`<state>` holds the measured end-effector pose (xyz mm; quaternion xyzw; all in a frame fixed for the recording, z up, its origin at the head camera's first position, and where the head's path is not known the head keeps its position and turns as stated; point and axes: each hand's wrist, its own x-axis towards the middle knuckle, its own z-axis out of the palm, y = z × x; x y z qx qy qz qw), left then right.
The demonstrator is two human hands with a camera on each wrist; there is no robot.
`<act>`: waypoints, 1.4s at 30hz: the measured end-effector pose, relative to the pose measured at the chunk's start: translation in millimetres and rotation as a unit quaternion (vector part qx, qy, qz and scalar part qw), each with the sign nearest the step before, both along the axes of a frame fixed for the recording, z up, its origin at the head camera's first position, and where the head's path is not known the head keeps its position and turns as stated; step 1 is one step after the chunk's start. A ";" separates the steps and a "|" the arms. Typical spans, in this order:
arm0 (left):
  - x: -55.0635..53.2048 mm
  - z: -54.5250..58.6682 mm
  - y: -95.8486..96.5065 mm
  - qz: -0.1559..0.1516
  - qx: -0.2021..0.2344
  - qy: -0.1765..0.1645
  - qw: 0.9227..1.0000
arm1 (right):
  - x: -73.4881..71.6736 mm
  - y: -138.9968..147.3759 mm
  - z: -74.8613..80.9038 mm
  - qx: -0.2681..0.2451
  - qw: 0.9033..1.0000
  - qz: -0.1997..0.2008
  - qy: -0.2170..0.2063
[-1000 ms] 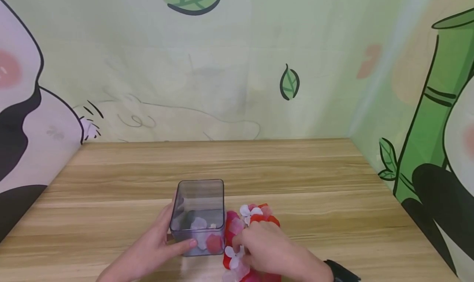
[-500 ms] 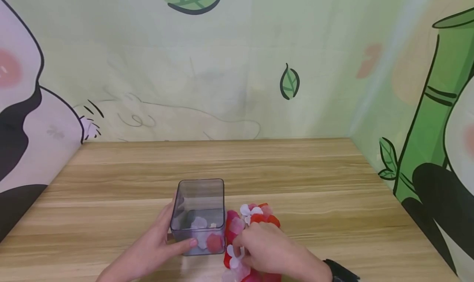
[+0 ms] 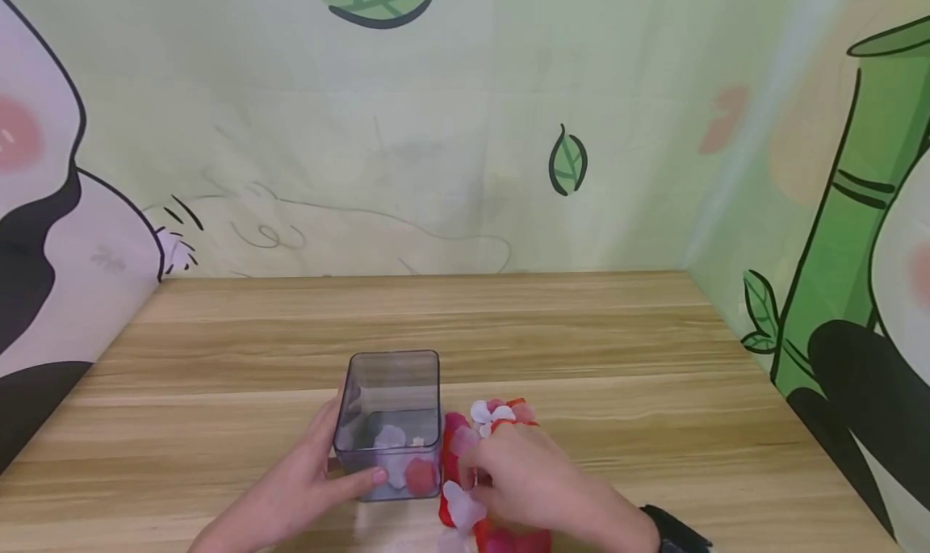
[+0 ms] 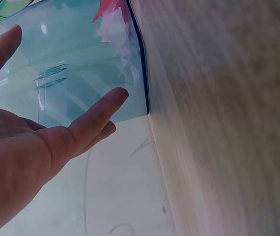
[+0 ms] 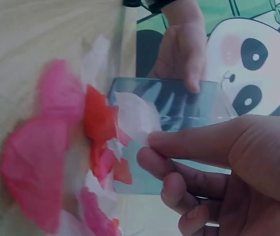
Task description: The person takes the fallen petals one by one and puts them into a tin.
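Observation:
My left hand holds a clear grey plastic box, its thumb on the near face and its fingers along the left side. The box stands on the table with white petals and a coral petal inside. Just to its right lies a pile of red, pink and white artificial petals. Over that pile is my right hand, fingers curled; in the right wrist view its thumb and forefinger pinch the edge of a white petal. The hand hides part of the pile in the head view.
The wooden table reaches back to a wall cloth printed with leaves and pandas. A green bamboo print covers the right side. My right wrist wears a black band.
My right fingers shift slightly within the pile, and a larger pale petal shows beneath them where a small white flower shape was. The left hand and box stay put.

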<state>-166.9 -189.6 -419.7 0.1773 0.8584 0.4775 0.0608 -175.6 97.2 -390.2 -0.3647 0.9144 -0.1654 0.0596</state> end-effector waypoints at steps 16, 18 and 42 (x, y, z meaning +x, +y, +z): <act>0.3 -0.2 0.4 0.010 0.005 -0.021 1.000 | -7.1 11.5 19.7 -0.135 0.991 -0.017 0.008; 0.6 -0.6 0.2 0.008 0.002 -0.016 1.000 | -7.0 11.7 21.1 -0.147 0.989 -0.023 0.006; 0.0 -1.1 -0.4 -0.001 0.011 -0.017 1.000 | -5.1 7.2 21.4 -0.279 0.953 -0.055 0.105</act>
